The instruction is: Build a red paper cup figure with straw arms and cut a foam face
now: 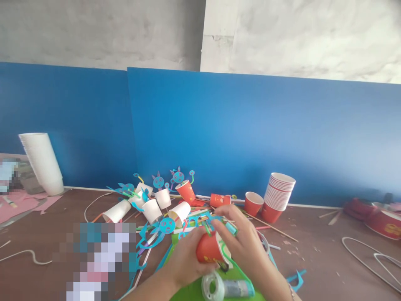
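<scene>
Near the bottom centre, my left hand point(184, 255) is wrapped round a red paper cup point(206, 249) with yellow print, tilted with its pale mouth toward the right. My right hand point(241, 234) arches over the cup's mouth side, fingers curved and apart; whether it touches the cup is unclear. A bent green straw point(239, 269) runs from the cup's mouth down to the right. Below the cup lies a clear tape roll point(213, 286) on a green sheet point(189, 290). A small teal piece point(231, 228) shows behind my right hand.
Paper-cup figures with blue cut-out faces point(178, 177) crowd the back centre among straws and paper scraps. A stack of red cups point(277, 196) stands at the right, beside a single red cup point(253, 203). A white cup stack point(42, 163) leans far left. White cables point(360, 255) lie right.
</scene>
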`<action>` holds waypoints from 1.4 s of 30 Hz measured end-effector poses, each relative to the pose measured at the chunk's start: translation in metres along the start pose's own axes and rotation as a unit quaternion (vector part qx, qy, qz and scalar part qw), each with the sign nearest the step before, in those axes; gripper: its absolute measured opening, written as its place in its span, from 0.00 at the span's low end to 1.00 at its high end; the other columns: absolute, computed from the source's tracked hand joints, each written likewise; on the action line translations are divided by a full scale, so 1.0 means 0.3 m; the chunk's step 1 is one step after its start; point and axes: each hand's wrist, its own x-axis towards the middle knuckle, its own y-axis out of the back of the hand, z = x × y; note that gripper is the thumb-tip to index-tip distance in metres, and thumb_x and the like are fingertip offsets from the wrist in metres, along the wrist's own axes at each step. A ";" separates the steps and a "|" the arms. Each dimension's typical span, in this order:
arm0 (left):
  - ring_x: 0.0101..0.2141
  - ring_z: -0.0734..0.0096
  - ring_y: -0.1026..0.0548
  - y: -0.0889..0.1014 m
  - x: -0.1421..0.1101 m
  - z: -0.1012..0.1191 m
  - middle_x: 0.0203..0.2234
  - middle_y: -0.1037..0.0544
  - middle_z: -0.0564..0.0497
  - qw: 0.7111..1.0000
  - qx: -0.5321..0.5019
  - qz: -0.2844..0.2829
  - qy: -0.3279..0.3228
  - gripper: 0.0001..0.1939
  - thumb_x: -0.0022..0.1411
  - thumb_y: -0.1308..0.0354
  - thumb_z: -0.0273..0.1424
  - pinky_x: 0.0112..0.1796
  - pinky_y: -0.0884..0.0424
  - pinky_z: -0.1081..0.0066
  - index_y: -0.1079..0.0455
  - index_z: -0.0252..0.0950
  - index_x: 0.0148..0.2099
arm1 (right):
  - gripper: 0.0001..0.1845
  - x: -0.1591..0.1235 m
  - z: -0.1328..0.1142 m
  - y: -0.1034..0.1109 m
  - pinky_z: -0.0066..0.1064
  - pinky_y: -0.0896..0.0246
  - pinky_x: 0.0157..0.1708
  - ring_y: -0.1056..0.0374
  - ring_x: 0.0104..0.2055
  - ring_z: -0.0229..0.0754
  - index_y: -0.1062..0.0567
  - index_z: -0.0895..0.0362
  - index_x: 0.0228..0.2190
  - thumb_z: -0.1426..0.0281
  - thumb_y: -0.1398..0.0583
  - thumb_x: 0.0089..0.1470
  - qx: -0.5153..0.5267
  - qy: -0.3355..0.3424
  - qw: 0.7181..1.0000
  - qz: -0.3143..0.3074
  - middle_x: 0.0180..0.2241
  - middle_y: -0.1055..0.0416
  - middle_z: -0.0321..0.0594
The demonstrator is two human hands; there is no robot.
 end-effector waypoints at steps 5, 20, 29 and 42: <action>0.45 0.54 0.27 0.013 0.008 -0.040 0.46 0.25 0.45 0.991 -0.083 0.106 -0.009 0.29 0.52 0.33 0.37 0.46 0.31 0.60 0.36 0.38 0.54 | 0.10 0.022 0.030 0.068 0.30 0.46 0.24 0.35 0.25 0.42 0.28 0.54 0.29 0.62 0.44 0.56 -0.090 -0.107 0.985 -0.103 0.21 0.32 0.34; 0.50 0.51 0.28 0.033 0.007 -0.050 0.51 0.26 0.44 0.992 -0.061 0.097 -0.044 0.30 0.52 0.32 0.34 0.51 0.33 0.54 0.36 0.40 0.57 | 0.06 0.029 0.043 0.067 0.28 0.46 0.26 0.36 0.27 0.40 0.30 0.54 0.27 0.72 0.45 0.53 -0.061 -0.048 0.987 -0.138 0.24 0.30 0.33; 0.47 0.51 0.26 0.028 -0.003 -0.063 0.48 0.25 0.43 0.994 -0.066 0.080 -0.044 0.30 0.51 0.32 0.33 0.50 0.32 0.54 0.36 0.37 0.55 | 0.09 0.038 0.095 0.011 0.27 0.46 0.28 0.37 0.27 0.38 0.26 0.57 0.23 0.78 0.45 0.49 0.000 -0.052 0.978 -0.200 0.23 0.30 0.33; 0.44 0.58 0.27 0.021 -0.011 -0.050 0.45 0.26 0.48 0.988 0.020 0.109 -0.112 0.25 0.53 0.34 0.32 0.44 0.30 0.62 0.35 0.42 0.53 | 0.20 0.024 0.077 0.004 0.29 0.45 0.35 0.32 0.35 0.42 0.21 0.53 0.31 0.82 0.45 0.39 -0.143 -0.024 0.952 -0.270 0.31 0.26 0.39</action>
